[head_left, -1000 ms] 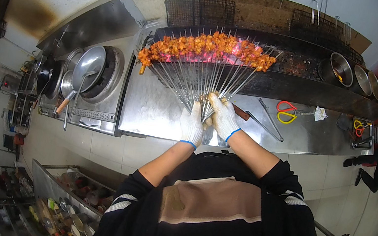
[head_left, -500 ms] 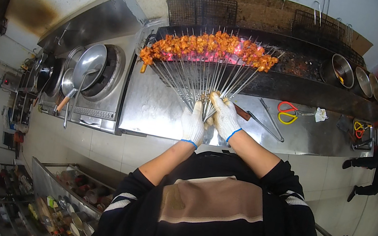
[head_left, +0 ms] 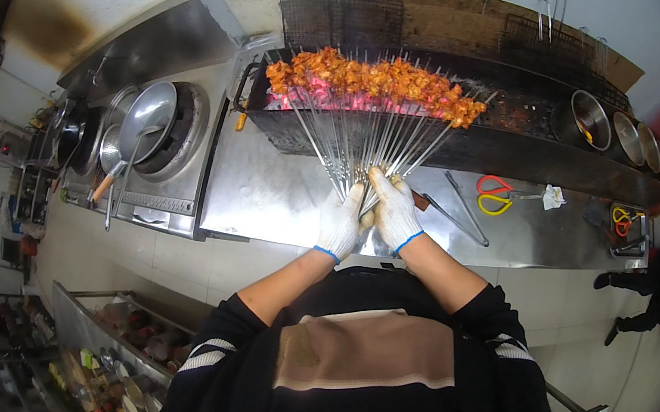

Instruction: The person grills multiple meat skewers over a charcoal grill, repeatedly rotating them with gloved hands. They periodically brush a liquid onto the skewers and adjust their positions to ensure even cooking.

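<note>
At the near edge of the stainless-steel counter [head_left: 279, 197], two hands in white knit gloves meet over a fan of long metal skewers [head_left: 372, 139]. Left hand [head_left: 340, 223] and right hand [head_left: 393, 210] are both closed around the gathered handle ends, side by side and touching; the skewers spread outward from this grip to the far side, where their tips carry orange-glazed meat pieces [head_left: 373, 80] lying across the long black charcoal grill [head_left: 479, 148], over glowing coals.

Step in hand, as judged — tending the whole bundle together over the heat. Any next move calls for keeping the handle ends clamped evenly so that no skewer slips from the fan.

On the counter's right part lie red-and-yellow-handled scissors [head_left: 493, 194] and metal tongs [head_left: 458, 214]. Round steel pots [head_left: 593, 119] stand at the grill's right end; wire grilling baskets [head_left: 339, 20] lean against the back wall. Beyond the counter's left edge — a steel wok station with a round lid [head_left: 149, 115]. Pale tiles cover the floor.
</note>
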A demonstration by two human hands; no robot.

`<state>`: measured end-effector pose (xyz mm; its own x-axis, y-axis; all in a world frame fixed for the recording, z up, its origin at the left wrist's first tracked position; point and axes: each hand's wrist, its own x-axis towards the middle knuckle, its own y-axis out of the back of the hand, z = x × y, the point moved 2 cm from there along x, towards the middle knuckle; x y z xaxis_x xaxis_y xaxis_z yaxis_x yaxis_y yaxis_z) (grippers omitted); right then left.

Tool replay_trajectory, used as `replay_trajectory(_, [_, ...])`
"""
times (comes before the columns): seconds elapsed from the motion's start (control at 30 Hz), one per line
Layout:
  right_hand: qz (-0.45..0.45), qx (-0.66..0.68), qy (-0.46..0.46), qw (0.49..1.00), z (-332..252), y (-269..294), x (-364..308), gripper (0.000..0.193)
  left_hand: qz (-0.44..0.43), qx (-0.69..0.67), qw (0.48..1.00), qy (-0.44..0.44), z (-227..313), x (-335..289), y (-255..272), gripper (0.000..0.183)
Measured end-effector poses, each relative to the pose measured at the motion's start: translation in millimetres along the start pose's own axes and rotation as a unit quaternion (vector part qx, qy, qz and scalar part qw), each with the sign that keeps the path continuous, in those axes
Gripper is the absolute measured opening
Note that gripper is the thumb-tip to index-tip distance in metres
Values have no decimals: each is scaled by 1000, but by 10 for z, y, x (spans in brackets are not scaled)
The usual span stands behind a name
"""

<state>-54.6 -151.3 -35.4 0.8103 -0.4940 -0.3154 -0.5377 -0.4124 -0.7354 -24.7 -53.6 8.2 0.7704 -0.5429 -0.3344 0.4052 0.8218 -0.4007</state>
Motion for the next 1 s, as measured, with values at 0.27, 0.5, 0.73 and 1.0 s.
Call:
replay_trajectory(0.27, [13, 11, 22, 1000, -185, 73, -44, 19, -76, 17, 997, 21, -90, 96, -53, 27])
replay_trajectory(0.5, [29, 8, -6, 1000, -144, 141, -1, 20, 1, -21, 1000, 10, -172, 78, -109, 35])
replay_trajectory(0.73, [-19, -7, -62, 998, -299, 89, -34, 20, -7, -17, 1000, 16, -115, 55, -168, 38])
replay_trajectory(1.0, [-28, 5, -80, 996, -378, -70, -159, 25, -59, -78, 994, 48, -10, -26, -102, 38])
